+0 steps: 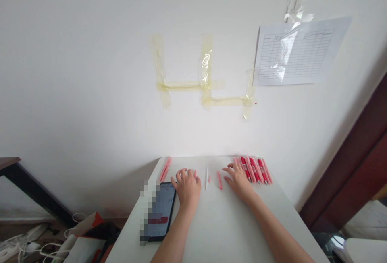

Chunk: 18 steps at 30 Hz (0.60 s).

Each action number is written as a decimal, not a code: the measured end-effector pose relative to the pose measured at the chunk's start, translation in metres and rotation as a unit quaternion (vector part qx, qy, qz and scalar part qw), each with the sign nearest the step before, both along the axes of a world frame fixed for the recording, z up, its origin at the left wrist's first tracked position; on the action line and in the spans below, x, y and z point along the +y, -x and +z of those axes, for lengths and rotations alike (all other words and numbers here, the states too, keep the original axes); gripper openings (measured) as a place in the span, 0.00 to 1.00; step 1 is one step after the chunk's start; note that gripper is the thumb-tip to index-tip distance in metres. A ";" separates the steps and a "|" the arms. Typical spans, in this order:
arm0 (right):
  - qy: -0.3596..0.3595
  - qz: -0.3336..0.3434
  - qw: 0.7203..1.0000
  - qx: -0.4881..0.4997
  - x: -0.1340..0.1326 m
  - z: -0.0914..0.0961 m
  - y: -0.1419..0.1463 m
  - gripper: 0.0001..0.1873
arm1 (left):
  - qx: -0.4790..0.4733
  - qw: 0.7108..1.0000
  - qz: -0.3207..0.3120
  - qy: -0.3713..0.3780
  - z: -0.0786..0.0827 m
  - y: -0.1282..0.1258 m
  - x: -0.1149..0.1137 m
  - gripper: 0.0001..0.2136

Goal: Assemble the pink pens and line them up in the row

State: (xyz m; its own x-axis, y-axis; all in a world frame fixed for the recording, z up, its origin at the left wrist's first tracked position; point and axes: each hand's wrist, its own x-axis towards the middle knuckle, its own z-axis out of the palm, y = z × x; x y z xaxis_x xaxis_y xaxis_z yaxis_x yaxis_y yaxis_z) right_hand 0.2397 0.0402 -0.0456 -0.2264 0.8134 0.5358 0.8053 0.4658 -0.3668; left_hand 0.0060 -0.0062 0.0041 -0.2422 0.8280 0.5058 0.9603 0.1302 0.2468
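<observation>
My left hand lies palm down on the white table, fingers curled a little, with a small pink piece showing by its fingertips; what it holds, if anything, I cannot make out. My right hand rests flat with fingers spread, its fingertips touching the left side of a row of several red and pink pens. Between the hands lie a thin white refill, a tiny pink piece and a pink pen barrel. Pink barrels lie left of my left hand.
A phone with a lit screen lies at the table's left edge. The white wall behind carries tape strips and a taped printed sheet. A dark table end, bags and cables are at the lower left; a brown door frame is right.
</observation>
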 end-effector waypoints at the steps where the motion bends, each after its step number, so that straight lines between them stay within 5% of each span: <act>1: 0.000 0.000 1.000 0.000 0.000 0.000 0.000 0.19 | 0.005 1.000 0.014 0.002 0.001 0.001 0.001 0.13; 12: -0.001 0.009 1.000 -0.003 -0.002 0.004 0.000 0.17 | -0.001 1.000 0.014 0.023 -0.001 0.004 0.004 0.12; 18: -0.001 0.049 0.998 0.029 -0.005 0.011 0.005 0.16 | -0.025 0.999 -0.040 -0.007 -0.004 0.003 0.006 0.10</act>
State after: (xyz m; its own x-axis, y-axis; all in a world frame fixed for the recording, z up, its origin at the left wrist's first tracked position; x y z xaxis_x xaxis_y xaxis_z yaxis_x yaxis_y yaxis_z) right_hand 0.2349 0.0354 -0.0342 -0.2730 0.7883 0.5514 0.7333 0.5415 -0.4112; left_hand 0.0035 0.0001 0.0002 -0.2003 0.8386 0.5067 0.9538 0.0487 0.2964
